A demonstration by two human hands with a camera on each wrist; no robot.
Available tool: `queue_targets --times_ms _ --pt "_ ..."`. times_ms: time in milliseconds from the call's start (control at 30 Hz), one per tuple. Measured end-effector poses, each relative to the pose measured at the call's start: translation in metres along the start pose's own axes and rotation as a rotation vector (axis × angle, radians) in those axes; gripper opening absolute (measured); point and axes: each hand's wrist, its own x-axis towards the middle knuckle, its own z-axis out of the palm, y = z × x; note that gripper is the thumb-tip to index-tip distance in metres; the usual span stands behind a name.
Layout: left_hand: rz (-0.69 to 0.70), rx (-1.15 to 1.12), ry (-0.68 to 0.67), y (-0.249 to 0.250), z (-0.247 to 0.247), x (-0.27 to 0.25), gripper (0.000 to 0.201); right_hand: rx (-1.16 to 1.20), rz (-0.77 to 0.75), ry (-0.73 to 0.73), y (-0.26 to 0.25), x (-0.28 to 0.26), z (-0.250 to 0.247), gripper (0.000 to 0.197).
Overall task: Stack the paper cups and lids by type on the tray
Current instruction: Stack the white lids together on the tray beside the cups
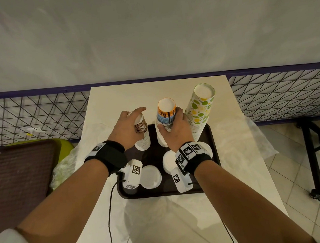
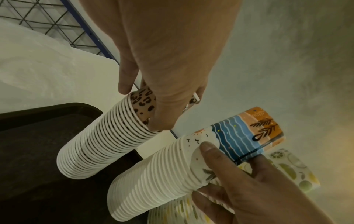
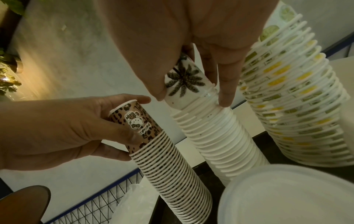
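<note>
Three upside-down cup stacks stand on the dark tray [image 1: 212, 136]. My left hand [image 1: 125, 127] grips the top cup of the leopard-print stack [image 1: 142, 136] [image 2: 99, 144] [image 3: 168, 174]. My right hand [image 1: 175, 128] grips the top of the beach-print stack [image 1: 166, 113] [image 2: 159, 181] [image 3: 210, 136], thumb and fingers curled round it. The tall lemon-lime stack [image 1: 198, 110] [image 3: 298, 106] stands free at the right. White lid piles [image 1: 150, 176] [image 1: 170, 160] lie on the tray's near half, one partly under my right wrist.
The tray sits on a white table [image 1: 114, 98] with clear plastic sheeting [image 1: 240, 145] spread under it. A wire mesh fence [image 1: 29, 117] runs behind. A brown tray [image 1: 15, 176] on a green seat is at my left; a black stand [image 1: 313, 156] at right.
</note>
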Motion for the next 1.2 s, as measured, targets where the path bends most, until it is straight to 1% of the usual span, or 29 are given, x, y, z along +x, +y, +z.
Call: queue_targets --times_ms 67,133,200,233,267,333,400,433,500,567,633,700,767,867,967,1033,1067,1200 --pt "-0.010 -0.013 -0.018 0.000 -0.004 -0.003 0.100 0.003 0.012 -0.008 -0.001 -0.001 -0.001 0.079" --pt "-0.014 -0.024 0.004 -0.001 -0.009 -0.008 0.105 -0.013 0.032 -0.025 -0.005 -0.003 -0.005 0.086" --pt "-0.019 -0.050 0.091 -0.001 -0.018 -0.017 0.103 -0.014 0.057 -0.054 -0.008 -0.007 -0.012 0.093" --pt "-0.025 -0.067 0.154 -0.002 -0.023 -0.024 0.098 -0.011 0.061 -0.064 -0.009 -0.012 -0.017 0.093" --pt "-0.028 -0.084 0.222 -0.002 -0.027 -0.032 0.093 -0.010 0.054 -0.064 -0.010 -0.017 -0.022 0.090" --pt "-0.034 -0.125 0.347 -0.007 -0.033 -0.053 0.079 -0.007 0.003 -0.014 -0.011 -0.030 -0.034 0.076" --pt "-0.051 -0.172 0.422 -0.015 -0.031 -0.078 0.066 -0.015 -0.078 0.064 -0.009 -0.048 -0.046 0.053" --pt "-0.074 -0.206 0.431 -0.019 -0.027 -0.090 0.060 -0.017 -0.112 0.080 -0.009 -0.059 -0.051 0.040" --pt "-0.144 -0.288 0.381 -0.027 -0.015 -0.113 0.048 0.006 -0.157 0.039 -0.005 -0.088 -0.055 0.018" --pt "-0.225 -0.373 0.271 -0.035 0.002 -0.132 0.040 0.038 -0.161 -0.079 0.003 -0.118 -0.053 0.006" --pt "-0.286 -0.431 0.100 -0.043 0.021 -0.145 0.045 0.021 -0.114 -0.241 0.020 -0.144 -0.041 0.009" --pt "-0.314 -0.441 -0.093 -0.049 0.041 -0.151 0.057 -0.059 -0.052 -0.381 0.040 -0.161 -0.022 0.003" --pt "-0.345 -0.433 -0.224 -0.052 0.056 -0.149 0.067 -0.128 0.021 -0.466 0.056 -0.169 -0.002 0.021" --pt "-0.395 -0.420 -0.269 -0.057 0.071 -0.139 0.074 -0.109 0.192 -0.504 0.060 -0.165 0.020 0.036" --pt "-0.444 -0.395 -0.277 -0.059 0.080 -0.129 0.072 0.037 0.411 -0.499 0.058 -0.157 0.037 0.048" --pt "-0.473 -0.409 -0.271 -0.058 0.086 -0.123 0.070 0.103 0.499 -0.487 0.056 -0.152 0.047 0.058" --pt "-0.483 -0.416 -0.262 -0.058 0.088 -0.122 0.069 0.127 0.520 -0.485 0.056 -0.151 0.051 0.058" --pt "-0.488 -0.435 -0.223 -0.058 0.095 -0.122 0.063 0.265 0.616 -0.461 0.054 -0.144 0.061 0.050"
